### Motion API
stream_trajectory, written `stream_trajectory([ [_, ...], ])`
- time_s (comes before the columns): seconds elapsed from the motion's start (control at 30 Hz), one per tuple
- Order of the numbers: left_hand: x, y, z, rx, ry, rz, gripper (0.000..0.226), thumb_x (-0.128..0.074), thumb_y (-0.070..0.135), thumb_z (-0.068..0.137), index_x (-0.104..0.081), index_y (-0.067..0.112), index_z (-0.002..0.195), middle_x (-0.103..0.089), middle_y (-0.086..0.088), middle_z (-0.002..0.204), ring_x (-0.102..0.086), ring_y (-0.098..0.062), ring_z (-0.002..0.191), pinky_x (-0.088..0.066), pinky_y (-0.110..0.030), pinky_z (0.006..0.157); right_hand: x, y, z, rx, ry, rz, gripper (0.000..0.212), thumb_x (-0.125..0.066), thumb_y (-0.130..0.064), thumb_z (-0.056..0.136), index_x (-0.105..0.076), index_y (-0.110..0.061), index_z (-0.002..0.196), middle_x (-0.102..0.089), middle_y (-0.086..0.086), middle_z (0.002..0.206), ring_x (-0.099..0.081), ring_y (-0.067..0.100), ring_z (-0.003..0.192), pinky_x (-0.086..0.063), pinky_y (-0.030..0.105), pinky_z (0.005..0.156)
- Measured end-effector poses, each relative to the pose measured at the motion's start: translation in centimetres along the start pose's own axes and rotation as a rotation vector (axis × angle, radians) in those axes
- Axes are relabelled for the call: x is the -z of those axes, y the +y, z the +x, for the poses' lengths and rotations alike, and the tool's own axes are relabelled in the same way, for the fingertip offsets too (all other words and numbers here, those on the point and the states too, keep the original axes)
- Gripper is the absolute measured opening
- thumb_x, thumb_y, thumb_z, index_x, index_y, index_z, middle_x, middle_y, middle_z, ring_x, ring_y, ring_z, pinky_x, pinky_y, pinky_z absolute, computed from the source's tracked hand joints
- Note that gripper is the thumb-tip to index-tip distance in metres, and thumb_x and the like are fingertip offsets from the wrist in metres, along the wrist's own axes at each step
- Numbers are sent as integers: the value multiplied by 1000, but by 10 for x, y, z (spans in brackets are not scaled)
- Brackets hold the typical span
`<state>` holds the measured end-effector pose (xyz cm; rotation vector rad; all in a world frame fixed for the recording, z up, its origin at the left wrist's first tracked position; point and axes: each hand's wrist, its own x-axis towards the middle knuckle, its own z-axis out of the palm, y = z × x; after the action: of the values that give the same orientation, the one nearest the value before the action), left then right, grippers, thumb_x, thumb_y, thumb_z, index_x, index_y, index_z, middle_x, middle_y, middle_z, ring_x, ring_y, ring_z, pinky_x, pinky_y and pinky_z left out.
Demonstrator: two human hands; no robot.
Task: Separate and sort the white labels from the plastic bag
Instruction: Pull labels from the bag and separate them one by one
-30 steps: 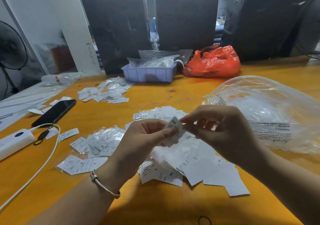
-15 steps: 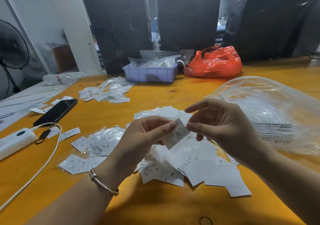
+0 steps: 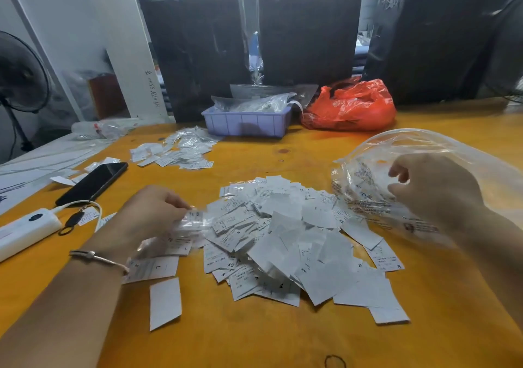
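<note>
lower frame: a single white label [image 3: 165, 303] lies alone on the orange table [image 3: 254, 339], just left of the main heap. a dark elastic ring [image 3: 335, 362] sits at the bottom edge.

centre: heap of white labels [image 3: 285, 243], loose and overlapping, size letters (xs, s, l) legible on some.

centre left: left hand [image 3: 147, 220], bracelet [image 3: 97, 257] on the wrist, fingers curled down, tips pinching a small clear packet of labels [image 3: 192, 220] at the heap's left edge; blurred, so the exact grip is hard to tell.

centre right: right hand [image 3: 433, 192] at the clear plastic bag [image 3: 396, 175], fingers loosely curled against the film; cannot tell whether they grip it.

left edge: white power bank [image 3: 25, 230] with cable, black phone [image 3: 92, 182].

further back: a second pile of labels and clear packets [image 3: 175, 152], a lilac tray [image 3: 246, 122], a red plastic bag [image 3: 351, 105], dark wrapped boxes [image 3: 308, 30] behind.
</note>
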<state>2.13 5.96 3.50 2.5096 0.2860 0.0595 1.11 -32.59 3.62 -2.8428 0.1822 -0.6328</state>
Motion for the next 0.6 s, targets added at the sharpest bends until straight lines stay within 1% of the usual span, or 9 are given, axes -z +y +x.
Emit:
stream_trajectory([
  [0.1,2,-9,8,58,-3,129,28,-62,3,92,-71,25,78,-68,-3,92,-60,-22,89,-46,-30,67,-5,4,4,-65,-155,-114,45,-69,-46,82,-61,-19,117,-61,4,116,-54,26,108,-46,37,81],
  [0.17,1,-11,9,77,3,157,29,-62,1,89,-71,24,76,-69,-5,92,-61,-24,91,-49,-32,71,-7,6,5,-81,-197,-111,48,-68,-49,82,-61,-19,119,-58,5,121,-53,27,111,-46,37,83],
  [0.2,1,-12,10,85,10,161,26,-64,1,88,-71,24,78,-69,-5,92,-61,-24,90,-51,-33,71,-8,6,5,-79,-204,-123,43,-68,-46,84,-62,-19,117,-58,5,120,-53,27,111,-46,37,83],
  [0.27,-1,-14,10,99,36,161,19,-71,6,85,-72,24,82,-70,-4,91,-64,-24,87,-55,-35,68,-9,8,5,-66,-179,-147,25,-64,-32,88,-65,-21,110,-61,4,115,-55,26,106,-47,36,80],
  [0.33,-2,-14,9,86,75,181,15,-77,14,81,-70,25,87,-69,-1,93,-64,-21,84,-54,-33,64,-9,9,4,-67,-127,-137,10,-60,-19,89,-69,-19,94,-65,4,102,-58,27,94,-49,34,73],
  [0.4,-4,-14,7,28,130,211,16,-79,23,81,-68,26,94,-65,4,96,-60,-18,85,-48,-29,63,-9,11,4,-76,-84,-114,13,-61,-16,88,-69,-17,78,-66,5,87,-57,29,82,-47,33,65],
  [0.47,-8,-12,4,-54,208,194,16,-75,31,85,-68,27,99,-60,5,101,-56,-17,90,-43,-30,67,-9,12,5,-83,-50,-83,21,-61,-19,90,-69,-15,71,-64,6,78,-56,30,76,-44,32,61],
  [0.53,-13,-5,0,-142,275,129,12,-72,33,87,-69,28,97,-59,4,106,-54,-16,94,-41,-32,71,-10,13,6,-69,-24,-79,25,-59,-20,91,-69,-13,70,-64,7,75,-56,31,74,-44,31,59],
  [0.6,-19,5,-6,-233,301,50,6,-71,32,88,-68,30,93,-58,5,106,-54,-13,95,-41,-32,71,-10,12,6,-44,29,-49,19,-63,-19,90,-71,-13,73,-65,7,78,-55,31,75,-41,31,58],
])
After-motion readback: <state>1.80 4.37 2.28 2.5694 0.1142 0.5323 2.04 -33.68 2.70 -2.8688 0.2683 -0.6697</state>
